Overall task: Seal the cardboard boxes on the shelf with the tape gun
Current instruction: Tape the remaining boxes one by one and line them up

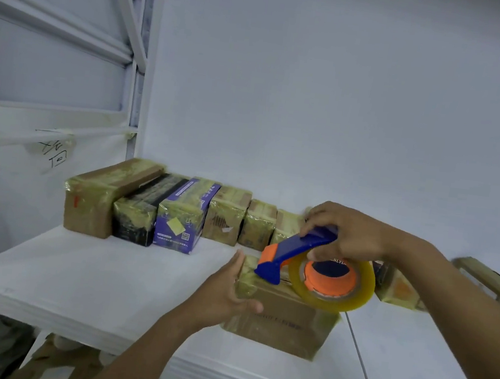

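A brown cardboard box (286,323) wrapped in clear tape lies near the front of the white shelf (89,280). My left hand (223,293) holds its left end, thumb on the front face and fingers along the side. My right hand (347,232) grips the blue handle of the tape gun (297,255), whose orange and blue head rests on the box's top left. The roll of clear tape (333,281) on an orange hub hangs over the box's top.
A row of taped boxes (158,206) stands along the back wall, among them a purple one (182,215) and a black one (139,210). More boxes (397,286) lie behind the roll at the right. A white metal frame rises at the left. Cartons sit below the shelf.
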